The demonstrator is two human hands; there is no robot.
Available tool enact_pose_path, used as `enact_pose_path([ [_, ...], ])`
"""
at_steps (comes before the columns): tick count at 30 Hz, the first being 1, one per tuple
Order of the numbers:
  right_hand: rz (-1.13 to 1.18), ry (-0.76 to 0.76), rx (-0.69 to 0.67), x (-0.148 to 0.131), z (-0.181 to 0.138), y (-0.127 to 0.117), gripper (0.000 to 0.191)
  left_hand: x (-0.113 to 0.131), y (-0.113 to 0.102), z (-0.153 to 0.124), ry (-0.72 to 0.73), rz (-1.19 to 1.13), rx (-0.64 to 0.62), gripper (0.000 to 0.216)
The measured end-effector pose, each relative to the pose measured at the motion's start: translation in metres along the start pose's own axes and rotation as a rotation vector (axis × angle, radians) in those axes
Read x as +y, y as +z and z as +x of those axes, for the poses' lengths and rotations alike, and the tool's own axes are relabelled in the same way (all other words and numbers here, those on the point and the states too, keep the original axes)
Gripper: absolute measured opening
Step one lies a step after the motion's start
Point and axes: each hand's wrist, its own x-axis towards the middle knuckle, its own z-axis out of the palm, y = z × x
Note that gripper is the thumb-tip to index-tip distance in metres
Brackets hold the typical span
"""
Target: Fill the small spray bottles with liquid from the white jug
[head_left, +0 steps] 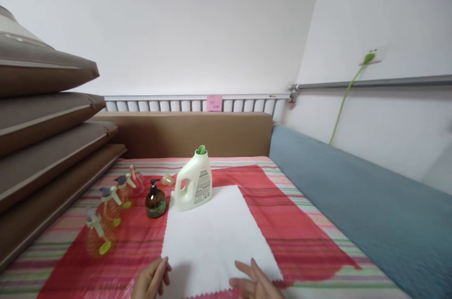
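Note:
My left hand (151, 279) is over the near left edge of a white cloth (215, 238) with zigzag edges, its fingers loosely curved and holding nothing. Above the cloth's near right part is my right hand (254, 281), open, with the fingers spread. A cream-white detergent jug (195, 182) with a handle and a green spout stands upright on the far left of the cloth, away from both hands. Left of it is a dark brown pump bottle (156, 203) with a black pump head. A pale translucent cap (168, 180) lies behind that bottle.
Several clear pump bottles (109, 207) form a row at the left. Red plastic sheeting (286, 223) covers part of a striped sheet (61, 245). Stacked brown cushions (52, 110) rise at the left; a blue padded side (339, 195) borders the right. A radiator (158, 105) runs behind.

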Motion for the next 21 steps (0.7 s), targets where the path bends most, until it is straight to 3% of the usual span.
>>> enact_pose_path([
  [6,-0.028,-0.129,0.134,-0.028,-0.001,0.033,0.053,0.023,-0.010,0.025,0.005,-0.002,0.017,0.062],
  [9,-0.093,-0.202,0.164,-0.038,0.017,0.044,0.062,0.047,-0.012,0.051,0.062,0.012,0.008,0.066],
  [14,-0.319,-0.465,0.207,-0.072,0.044,0.080,0.071,0.083,-0.014,0.105,0.035,-0.011,-0.050,0.072],
  [17,-0.474,-0.550,0.273,-0.089,0.062,0.099,0.076,0.082,-0.021,0.130,0.034,-0.023,-0.100,0.072],
  [21,-0.568,-0.576,0.396,-0.094,0.093,0.103,0.078,0.059,-0.031,0.148,0.025,-0.015,-0.113,0.073],
])
